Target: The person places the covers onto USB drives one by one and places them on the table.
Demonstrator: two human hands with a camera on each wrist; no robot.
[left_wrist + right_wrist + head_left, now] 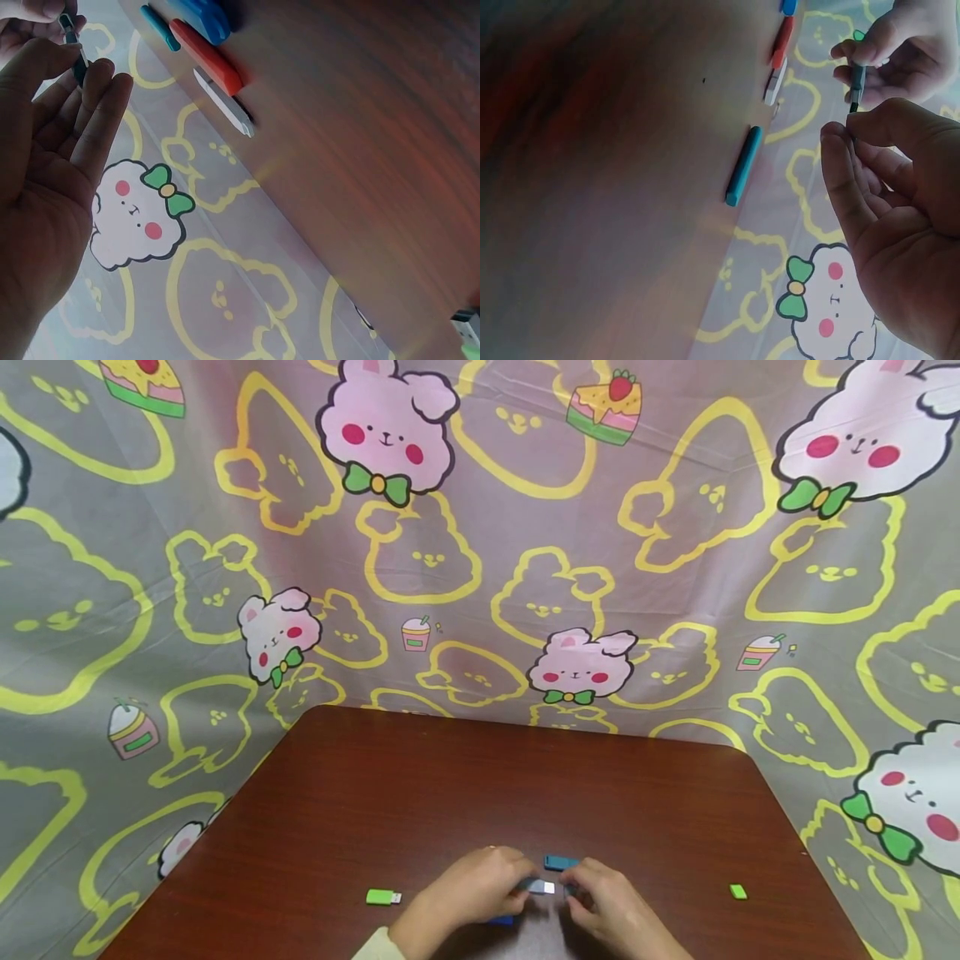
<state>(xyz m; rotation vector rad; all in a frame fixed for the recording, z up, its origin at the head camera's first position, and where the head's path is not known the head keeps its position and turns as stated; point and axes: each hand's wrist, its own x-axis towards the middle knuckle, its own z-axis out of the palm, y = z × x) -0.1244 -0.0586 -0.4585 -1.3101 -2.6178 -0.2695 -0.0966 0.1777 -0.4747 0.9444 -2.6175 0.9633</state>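
Observation:
My left hand [487,881] pinches a grey-blue USB stick [536,886] between thumb and fingers, its metal plug pointing right. Facing it, my right hand [611,906] pinches a small dark cap [571,889], mostly hidden by the fingertips. In the head view a narrow gap separates plug and cap; in the right wrist view the USB stick [859,79] lines up with the right fingertips. Just behind the hands lies a teal stick [558,862]. A blue piece [501,920] shows partly under my left hand.
A green USB stick [380,897] with bare plug lies left of the hands, and a small green cap [738,892] lies far right. Red [206,56] and white [223,101] sticks rest on the brown table [480,785]. A patterned curtain [480,527] surrounds its far edges.

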